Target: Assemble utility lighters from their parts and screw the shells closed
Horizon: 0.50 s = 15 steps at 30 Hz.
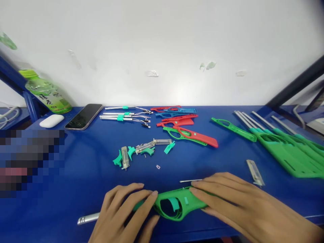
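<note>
Both my hands are on a green stick lighter near the table's front edge. My left hand is wrapped round its nozzle end, and the silver metal tube sticks out to the left. With its fingers pressed together, my right hand grips the handle end and covers much of it. A teal trigger shows inside the lighter's loop. Just beyond the right fingertips lies a thin metal rod, partly hidden by them. A tiny pale clip rests farther back.
Clear fuel tanks and teal triggers lie mid-table. Behind are metal tubes with wires and red casing halves. Several green lighters and another tank are right; a phone, white case and bottle stand left.
</note>
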### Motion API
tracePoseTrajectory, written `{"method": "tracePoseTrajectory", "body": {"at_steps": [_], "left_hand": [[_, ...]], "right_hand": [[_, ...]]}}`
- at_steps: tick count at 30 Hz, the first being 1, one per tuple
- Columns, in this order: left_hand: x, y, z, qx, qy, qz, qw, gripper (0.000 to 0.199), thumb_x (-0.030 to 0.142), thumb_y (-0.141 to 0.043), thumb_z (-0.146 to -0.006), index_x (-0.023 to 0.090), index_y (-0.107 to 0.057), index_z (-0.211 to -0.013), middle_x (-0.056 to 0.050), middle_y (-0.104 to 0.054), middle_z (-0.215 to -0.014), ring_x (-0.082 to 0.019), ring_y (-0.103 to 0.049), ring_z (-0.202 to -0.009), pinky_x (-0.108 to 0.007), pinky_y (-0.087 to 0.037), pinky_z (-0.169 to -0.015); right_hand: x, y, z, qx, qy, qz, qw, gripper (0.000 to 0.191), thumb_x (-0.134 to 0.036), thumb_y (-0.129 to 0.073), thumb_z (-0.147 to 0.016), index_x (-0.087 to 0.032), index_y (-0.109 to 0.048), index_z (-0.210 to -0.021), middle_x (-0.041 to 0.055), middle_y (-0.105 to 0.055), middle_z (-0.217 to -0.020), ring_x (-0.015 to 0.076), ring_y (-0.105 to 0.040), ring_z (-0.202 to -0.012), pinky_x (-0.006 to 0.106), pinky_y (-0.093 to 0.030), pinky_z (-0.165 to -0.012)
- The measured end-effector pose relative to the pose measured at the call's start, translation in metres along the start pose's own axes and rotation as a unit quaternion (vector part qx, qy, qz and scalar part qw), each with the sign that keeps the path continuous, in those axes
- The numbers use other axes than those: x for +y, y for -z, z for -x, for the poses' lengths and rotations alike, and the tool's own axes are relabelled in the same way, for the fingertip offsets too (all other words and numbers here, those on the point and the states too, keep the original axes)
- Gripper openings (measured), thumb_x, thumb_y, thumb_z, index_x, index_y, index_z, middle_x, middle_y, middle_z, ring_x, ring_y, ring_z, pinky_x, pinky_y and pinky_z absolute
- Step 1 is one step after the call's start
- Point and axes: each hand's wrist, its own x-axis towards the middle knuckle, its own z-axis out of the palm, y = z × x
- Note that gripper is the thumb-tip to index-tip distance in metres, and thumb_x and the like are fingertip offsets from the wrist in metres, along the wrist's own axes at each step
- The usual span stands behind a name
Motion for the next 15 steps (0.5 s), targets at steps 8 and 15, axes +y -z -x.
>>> {"method": "tracePoseTrajectory", "body": {"at_steps": [8, 15], "left_hand": [[-0.011, 0.001, 0.010, -0.037, -0.002, -0.027, 0.999, 0.039, 0.012, -0.054, -0.107, 0.026, -0.066, -0.142, 0.001, -0.079, -0.122, -0.019, -0.069, -0.120, -0.036, -0.051, -0.102], [-0.012, 0.000, 0.015, -0.034, 0.012, -0.015, 0.999, 0.040, 0.010, -0.057, -0.104, 0.026, -0.066, -0.140, 0.001, -0.078, -0.120, -0.017, -0.069, -0.119, -0.032, -0.053, -0.102]], "right_hand": [[0.000, -0.002, -0.002, -0.005, -0.005, -0.007, 1.000, 0.050, -0.009, -0.049, -0.106, -0.020, -0.062, -0.153, 0.0052, -0.076, -0.144, 0.0222, -0.073, -0.132, 0.036, -0.060, -0.116], [-0.004, -0.001, -0.009, 0.021, -0.006, 0.038, 0.999, 0.039, -0.031, -0.037, -0.119, -0.025, -0.068, -0.142, -0.0009, -0.081, -0.131, 0.0143, -0.077, -0.120, 0.027, -0.063, -0.102]]}}
